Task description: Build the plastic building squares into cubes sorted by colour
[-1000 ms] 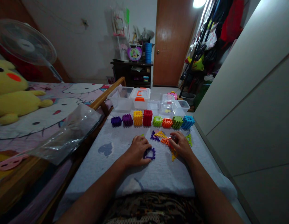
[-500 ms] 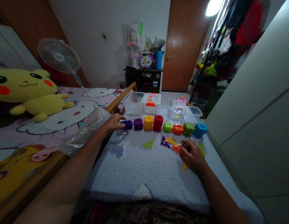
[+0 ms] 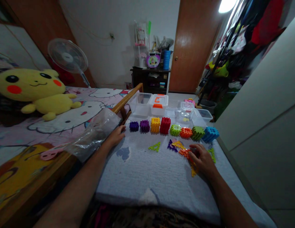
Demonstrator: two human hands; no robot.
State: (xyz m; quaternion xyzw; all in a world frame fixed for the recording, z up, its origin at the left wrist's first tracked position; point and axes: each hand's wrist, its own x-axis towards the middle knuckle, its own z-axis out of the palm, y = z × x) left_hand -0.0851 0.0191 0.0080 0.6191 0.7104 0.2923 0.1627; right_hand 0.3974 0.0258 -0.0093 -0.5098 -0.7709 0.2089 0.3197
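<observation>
My left hand (image 3: 116, 136) lies at the left edge of the cloth-covered table (image 3: 142, 174), fingers stretched and holding nothing, just short of the dark blue stack of interlocking plastic tiles (image 3: 134, 126). My right hand (image 3: 203, 158) rests over loose pieces on the right, thumb and forefinger apart beside an orange tile (image 3: 185, 153). Partly under that hand is a yellow triangle tile (image 3: 193, 169). Close by lie a purple triangle tile (image 3: 171, 146), a yellow tile (image 3: 179, 144) and a green triangle tile (image 3: 212, 154). Another green triangle tile (image 3: 155, 147) lies apart, mid-table.
Sorted stacks stand in a row, among them purple (image 3: 145, 126), yellow (image 3: 155, 125), red (image 3: 165, 125) and light blue (image 3: 210, 134). Behind them are clear plastic boxes (image 3: 141, 109) and an orange-latched box (image 3: 159, 107). A wooden bed rail (image 3: 128, 98) borders the left; a pale cabinet (image 3: 264, 126), the right.
My left hand has drawn back from the dark blue stack toward the table's left edge. The right hand stays over the loose tiles. The whole view has shifted slightly.
</observation>
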